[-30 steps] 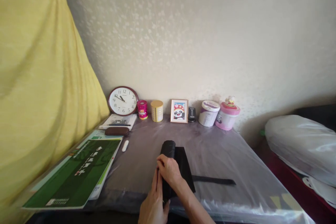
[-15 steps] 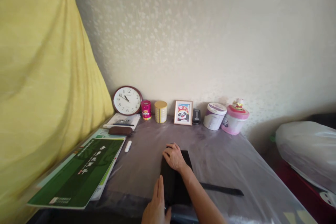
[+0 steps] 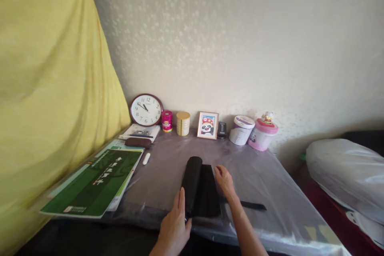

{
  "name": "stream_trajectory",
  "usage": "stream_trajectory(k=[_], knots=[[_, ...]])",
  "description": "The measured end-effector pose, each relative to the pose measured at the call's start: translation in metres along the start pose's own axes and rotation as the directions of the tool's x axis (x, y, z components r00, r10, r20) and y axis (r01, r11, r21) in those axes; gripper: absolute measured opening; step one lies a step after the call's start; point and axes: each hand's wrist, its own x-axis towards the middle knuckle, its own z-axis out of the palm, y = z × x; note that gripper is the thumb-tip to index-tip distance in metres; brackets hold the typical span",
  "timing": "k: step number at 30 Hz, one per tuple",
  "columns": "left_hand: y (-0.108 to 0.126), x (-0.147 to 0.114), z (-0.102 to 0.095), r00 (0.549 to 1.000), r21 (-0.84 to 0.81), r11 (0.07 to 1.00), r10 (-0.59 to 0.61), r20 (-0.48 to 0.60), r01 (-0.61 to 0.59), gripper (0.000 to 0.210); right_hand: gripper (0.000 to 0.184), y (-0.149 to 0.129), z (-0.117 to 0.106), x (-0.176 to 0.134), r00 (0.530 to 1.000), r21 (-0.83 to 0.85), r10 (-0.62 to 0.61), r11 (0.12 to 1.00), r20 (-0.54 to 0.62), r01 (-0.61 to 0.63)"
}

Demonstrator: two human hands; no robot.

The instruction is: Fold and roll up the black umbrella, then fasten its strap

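A black roll of fabric (image 3: 192, 180) lies lengthwise on the table, with a flat black flap (image 3: 207, 196) spread out on its right. My left hand (image 3: 177, 216) grips the roll's near end, fingers straight along its left side and thumb at the bottom. Just right of the flap's far corner is my right hand (image 3: 224, 181), its fingers curled together; whether they pinch anything is hidden. A narrow black strap (image 3: 253, 205) reaches out to the right, partly behind my right forearm.
Green books (image 3: 99, 180), a brown case (image 3: 138, 142) and a white stick-like item (image 3: 146, 159) lie at left. Along the wall stand a clock (image 3: 146, 109), tins, a picture frame (image 3: 207, 125) and tubs (image 3: 241, 130). A yellow curtain (image 3: 60, 88) hangs at left.
My right hand has lifted off the top of the black roll and moved right, past the flap's edge. The roll's far end now shows. My left hand stays at its near end.
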Motion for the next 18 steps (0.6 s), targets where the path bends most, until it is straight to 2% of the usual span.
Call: stream_trajectory(k=[4, 8, 11, 18], knots=[[0.002, -0.001, -0.005, 0.999, 0.091, 0.996, 0.023, -0.025, -0.02, 0.078, 0.032, 0.001, -0.007, -0.03, 0.996, 0.042, 0.03, 0.999, 0.081, -0.033], [0.005, -0.003, -0.011, 0.995, 0.199, 0.98, 0.047, -0.092, -0.028, 0.076, 0.033, -0.01, -0.005, -0.048, 0.99, -0.016, 0.025, 1.0, 0.138, -0.023], [0.007, -0.005, -0.013, 0.991, 0.209, 0.977, 0.068, -0.119, -0.042, 0.075, 0.035, -0.017, -0.002, -0.052, 0.99, -0.006, 0.025, 1.0, 0.136, -0.024], [0.003, -0.003, -0.008, 0.982, 0.208, 0.976, 0.099, -0.162, -0.064, 0.073, 0.037, -0.048, 0.009, -0.047, 0.986, 0.23, -0.006, 0.973, 0.167, -0.033]])
